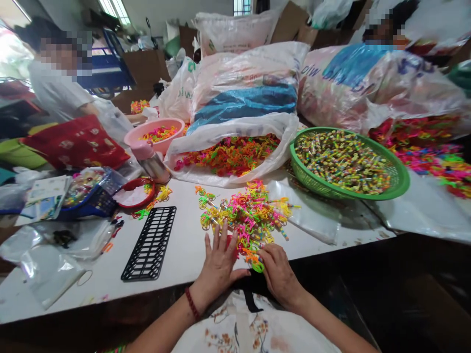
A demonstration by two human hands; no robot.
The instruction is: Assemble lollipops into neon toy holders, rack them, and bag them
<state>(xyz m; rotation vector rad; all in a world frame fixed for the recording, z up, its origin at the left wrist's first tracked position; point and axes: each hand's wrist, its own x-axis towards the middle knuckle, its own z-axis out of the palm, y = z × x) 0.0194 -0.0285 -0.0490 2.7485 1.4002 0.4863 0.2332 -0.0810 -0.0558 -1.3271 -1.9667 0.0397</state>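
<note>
A loose pile of small neon plastic pieces (pixel 253 211) in pink, yellow, green and orange lies on the white table before me. My left hand (pixel 220 255) rests flat at the pile's near left side, fingers stretched out and spread. A red piece shows partly beside its fingers. At the table's front edge, my right hand (pixel 282 274) has curled fingers closed at a green and orange plastic piece (pixel 258 265). The fingertips cover part of that piece. Left of my hands lies a black plastic grid rack (pixel 150 245).
A green basket (pixel 403 186) of small striped pieces stands at right. Behind the pile, an open white sack (pixel 235 128) holds more neon pieces. A pink basin (pixel 128 139), a flask (pixel 152 159) and a red dish (pixel 150 197) stand at left. Two other people are farther back.
</note>
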